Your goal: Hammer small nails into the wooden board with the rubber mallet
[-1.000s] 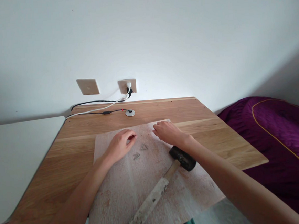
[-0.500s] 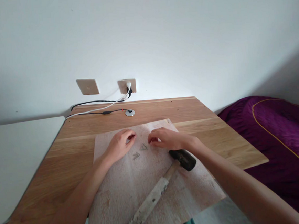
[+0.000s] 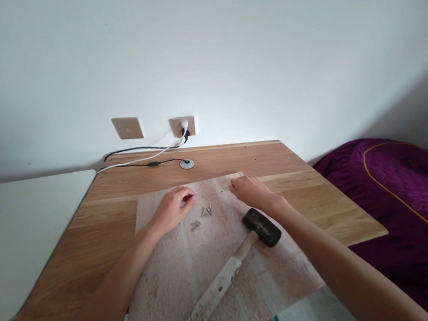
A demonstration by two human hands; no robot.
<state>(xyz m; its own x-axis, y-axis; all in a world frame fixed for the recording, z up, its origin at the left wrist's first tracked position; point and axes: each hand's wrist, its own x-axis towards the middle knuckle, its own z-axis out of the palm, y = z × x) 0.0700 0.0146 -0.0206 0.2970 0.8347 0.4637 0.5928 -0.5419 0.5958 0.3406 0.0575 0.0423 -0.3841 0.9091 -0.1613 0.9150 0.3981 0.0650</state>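
Observation:
A whitish wooden board [image 3: 171,277] lies under both my hands. On its left upper part rests my left hand [image 3: 173,204], fingers curled and tips drawn to the thumb; whatever they may hold is too small to see. My right hand [image 3: 251,191] is closed near the board's far right corner, its fingertips hidden from view. Between the hands are several small metal nails [image 3: 206,211], and just nearer lies a small pile of pale, thin pieces [image 3: 196,225]. A black-headed mallet [image 3: 262,227] lies diagonally across the board, its worn handle toward me, untouched.
The board sits on a wooden table [image 3: 306,198]. Cables [image 3: 140,162] run along the back to a wall socket [image 3: 182,126] and a round grommet [image 3: 186,164]. A white surface [image 3: 30,234] adjoins on the left, purple fabric [image 3: 404,185] on the right.
My right hand has moved right and slightly away from the nails, its fingers now closed. One of the nails seems shifted. My left hand stays nearly still; the mallet has not moved.

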